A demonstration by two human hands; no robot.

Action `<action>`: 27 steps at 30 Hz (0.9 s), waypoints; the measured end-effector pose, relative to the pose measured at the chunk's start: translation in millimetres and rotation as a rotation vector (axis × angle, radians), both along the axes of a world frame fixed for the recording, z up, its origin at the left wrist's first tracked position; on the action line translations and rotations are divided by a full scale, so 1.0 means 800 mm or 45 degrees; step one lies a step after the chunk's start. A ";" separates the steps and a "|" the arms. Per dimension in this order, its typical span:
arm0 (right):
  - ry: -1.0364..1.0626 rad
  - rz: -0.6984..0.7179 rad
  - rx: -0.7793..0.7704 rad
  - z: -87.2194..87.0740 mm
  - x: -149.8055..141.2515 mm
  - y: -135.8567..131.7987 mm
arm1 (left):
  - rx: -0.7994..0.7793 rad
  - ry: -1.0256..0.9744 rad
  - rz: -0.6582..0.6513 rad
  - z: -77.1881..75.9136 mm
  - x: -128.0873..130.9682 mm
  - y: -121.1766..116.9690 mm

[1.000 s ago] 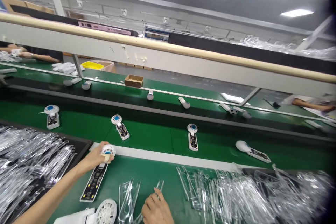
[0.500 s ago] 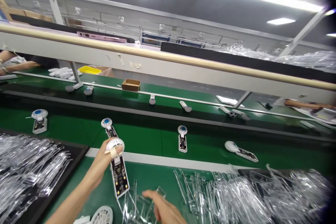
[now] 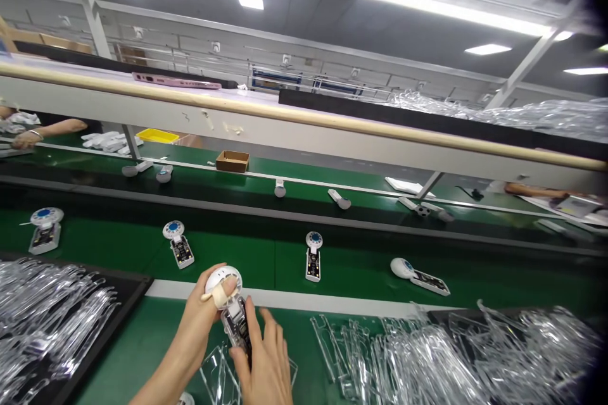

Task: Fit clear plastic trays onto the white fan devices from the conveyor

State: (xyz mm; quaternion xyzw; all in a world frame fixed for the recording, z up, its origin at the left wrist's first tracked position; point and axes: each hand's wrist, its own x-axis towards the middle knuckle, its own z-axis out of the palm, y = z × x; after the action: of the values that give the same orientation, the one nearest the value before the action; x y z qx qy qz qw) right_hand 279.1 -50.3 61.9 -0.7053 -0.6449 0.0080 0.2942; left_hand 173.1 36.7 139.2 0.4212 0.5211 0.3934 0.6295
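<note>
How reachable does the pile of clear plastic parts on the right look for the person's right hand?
Probably yes: no barrier shows between the right hand and the pile of clear plastic parts. That hand is on the white device, though, so it would likely need to let go first.

Right hand [image 3: 266,357] up from clear plastic parts [image 3: 219,378], now gripping handheld fan's [image 3: 234,309] board end. Left hand [image 3: 205,304] shifted fan rightward. Near-belt fans [image 3: 313,261] drifted left, far-lane fans [image 3: 340,200] right.

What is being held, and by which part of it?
A white device: the left hand holds its round head. The right hand is at its circuit-board section; whether it grips is unclear.
</note>
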 end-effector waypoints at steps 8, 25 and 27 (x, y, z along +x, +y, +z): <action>0.052 0.098 -0.057 0.022 0.020 -0.008 | -0.150 -0.431 -0.141 -0.018 0.006 -0.023; 1.255 -0.458 0.298 0.031 0.033 0.034 | 0.412 0.118 -0.085 -0.086 0.032 -0.041; 1.170 -0.480 0.217 0.024 0.037 0.038 | 0.333 0.161 -0.093 -0.077 0.040 -0.037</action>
State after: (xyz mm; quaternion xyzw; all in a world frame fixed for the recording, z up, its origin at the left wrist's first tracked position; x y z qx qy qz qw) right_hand 308.9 -19.7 81.2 -0.7066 -0.3085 0.2117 0.6006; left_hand 205.2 7.0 77.7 0.5421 0.4884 0.4076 0.5491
